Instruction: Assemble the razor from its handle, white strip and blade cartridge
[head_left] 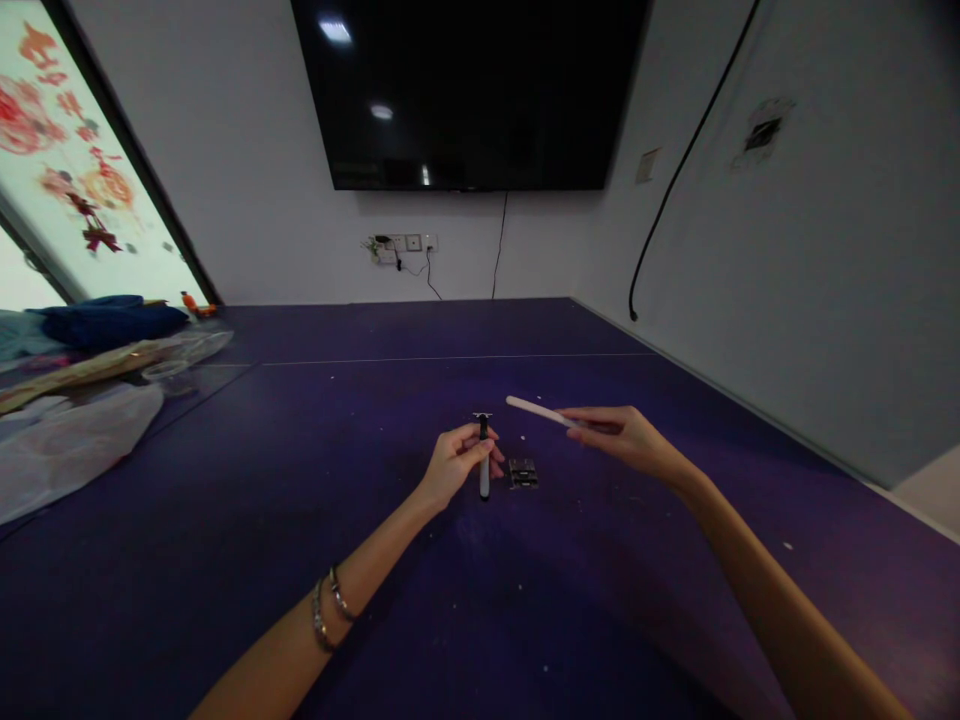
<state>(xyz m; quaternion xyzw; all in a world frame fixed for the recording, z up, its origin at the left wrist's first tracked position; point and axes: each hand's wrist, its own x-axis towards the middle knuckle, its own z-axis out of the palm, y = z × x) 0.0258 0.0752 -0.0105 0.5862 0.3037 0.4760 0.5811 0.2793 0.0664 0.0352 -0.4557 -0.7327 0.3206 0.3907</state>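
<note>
A thin stick with a black and gray handle (484, 482) stands up and down in the person's left hand (456, 462), with a small bar across its top like a letter T. The left hand has a hold of it: the thumb lies over the front and the fingers curl behind. That arm slants in, with two shiny bracelets (327, 610) near the wrist.

A long white stick (531, 408) is in the right hand (630, 438). The thumb and fingers pinch one end, and the other end pokes out toward the T top, near it but apart. The right arm leans in from the other side, with the back of the hand up.

Between the two hands, just beside the left fingers, is a little dark flat thing (523, 474) on the big purple table (420, 620). I can't tell what it is.

Farther off, over on the left, there is a blue cloth (112, 322) and a see-through plastic bag (82, 450). Past the table, a big black screen (480, 95) hangs on the wall (247, 150).
</note>
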